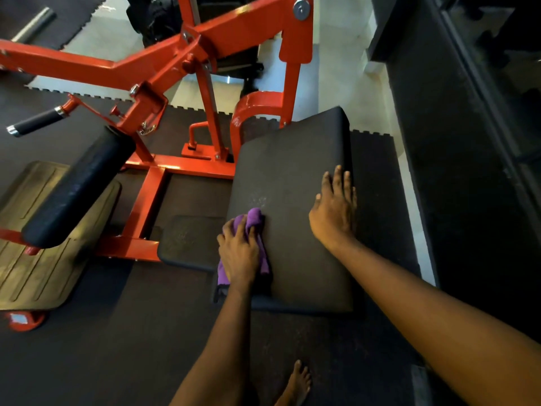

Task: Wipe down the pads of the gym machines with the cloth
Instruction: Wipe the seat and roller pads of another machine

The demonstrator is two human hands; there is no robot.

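Black jigsaw-edged rubber floor mats are spreading underfoot. A pale smooth floor strip is showing beyond them, and a dark glossy wall panel is running along the right.

A single head-worn wide-angle camera looks forward and steeply down, close above the large black pad — the red machine frame fills the upper left, the person's bare foot meets the bottom edge.

Light was dim indoors, brightest on pale floor at top, w/ small glare spots on red frame, right side near black, edges bent by wide-angle lens, slight blur overall.
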